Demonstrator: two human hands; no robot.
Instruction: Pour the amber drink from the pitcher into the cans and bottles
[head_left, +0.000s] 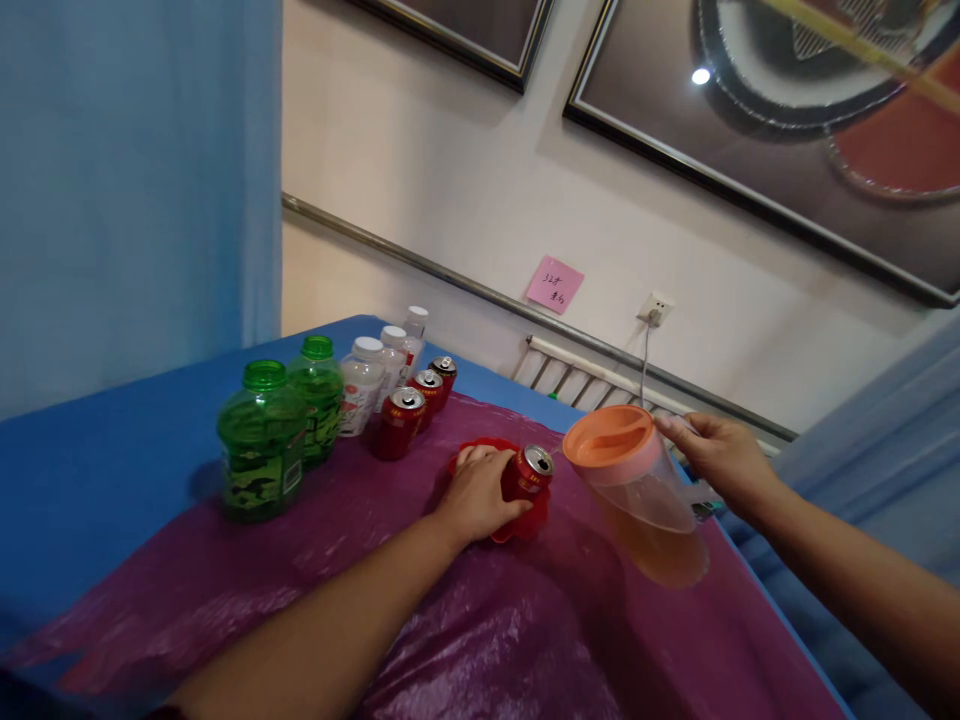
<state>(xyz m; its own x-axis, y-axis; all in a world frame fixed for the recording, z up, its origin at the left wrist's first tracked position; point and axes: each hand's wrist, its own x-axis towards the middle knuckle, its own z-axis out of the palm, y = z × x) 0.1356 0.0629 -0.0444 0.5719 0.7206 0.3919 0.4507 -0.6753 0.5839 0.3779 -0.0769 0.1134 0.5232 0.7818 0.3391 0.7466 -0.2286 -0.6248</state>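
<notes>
My left hand (480, 492) is wrapped round a red drink can (528, 473) with an opened top. The can stands over a red scalloped dish (525, 522), partly hidden by my hand. My right hand (716, 455) grips the handle of a clear pitcher (645, 510) with an orange lid (609, 436). The pitcher is tilted to the left, its spout close to the can's top, and amber liquid lies in its lower part. Whether liquid is running from the spout is hard to make out.
Left of the dish stand several red cans (399, 422), white-capped clear bottles (363, 385) and two green bottles (262, 450). A purple plastic sheet (480, 620) covers part of the blue table (112, 450). A radiator (555, 372) and a plugged-in socket (655, 309) are behind.
</notes>
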